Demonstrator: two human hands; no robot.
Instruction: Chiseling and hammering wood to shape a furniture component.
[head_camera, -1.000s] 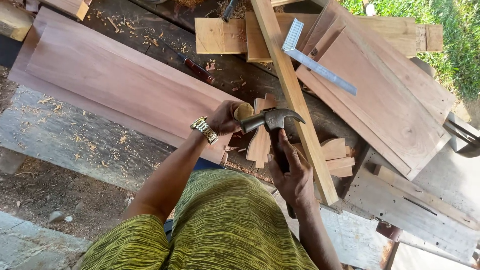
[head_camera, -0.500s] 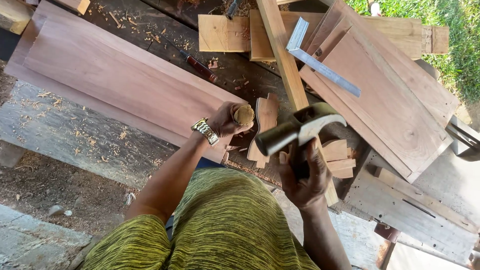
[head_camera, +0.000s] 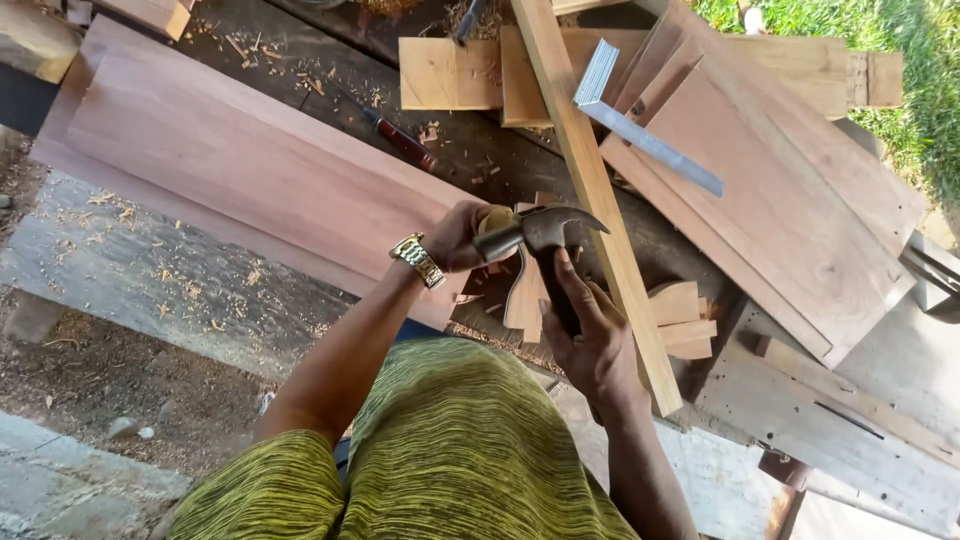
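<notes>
My left hand (head_camera: 458, 238), with a gold wristwatch, is closed around a wooden-handled chisel (head_camera: 496, 216) of which only the round handle end shows. My right hand (head_camera: 592, 342) grips the dark handle of a claw hammer (head_camera: 542, 230). The hammer's steel face rests against the chisel's handle end. Below them a small curved piece of pale wood (head_camera: 522, 298) stands on the dark bench; the chisel's blade is hidden behind my hand.
A wide reddish board (head_camera: 250, 170) lies to the left and a long slat (head_camera: 592, 190) runs diagonally past the hammer. A metal try square (head_camera: 645, 135) lies on stacked boards (head_camera: 790, 200) at right. There are small offcuts (head_camera: 685, 320), a red-handled tool (head_camera: 402, 142) and grass (head_camera: 930, 70).
Half a second ago the hammer was drawn back to the right, away from the chisel. It has swung left and down, and its face now meets the chisel's handle end.
</notes>
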